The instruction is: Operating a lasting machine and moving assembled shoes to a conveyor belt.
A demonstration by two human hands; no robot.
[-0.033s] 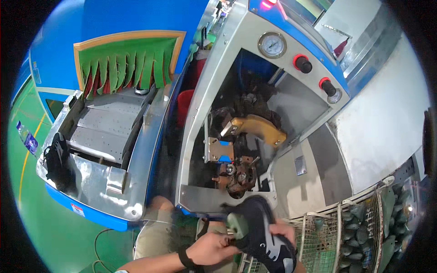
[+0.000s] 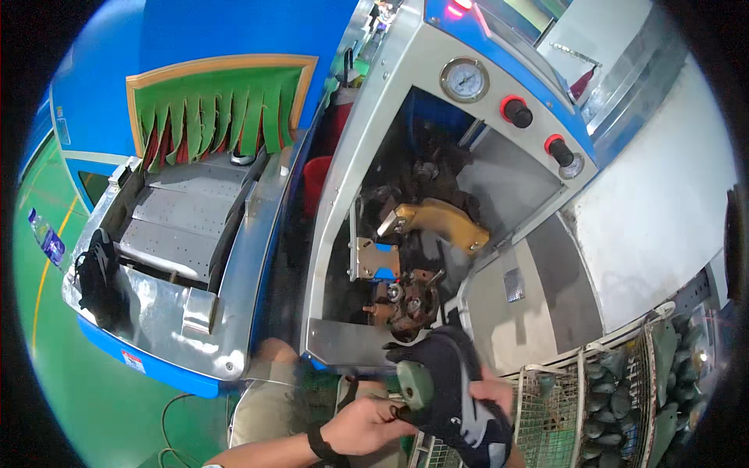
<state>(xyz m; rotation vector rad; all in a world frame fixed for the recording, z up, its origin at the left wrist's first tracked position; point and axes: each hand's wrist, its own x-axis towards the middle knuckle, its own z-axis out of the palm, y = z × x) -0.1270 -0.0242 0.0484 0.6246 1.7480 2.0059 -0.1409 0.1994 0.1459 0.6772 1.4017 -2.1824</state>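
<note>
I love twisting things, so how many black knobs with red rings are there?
2. The upper knob is right of and below the big gauge; the lower knob is farther right and down, partly covering a smaller gauge. Others may hide on unseen sides.

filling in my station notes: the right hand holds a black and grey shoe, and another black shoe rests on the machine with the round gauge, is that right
Not quite: the head view shows the other black shoe resting on the machine with the green strip curtain. The right hand does hold a black and grey shoe.
</note>
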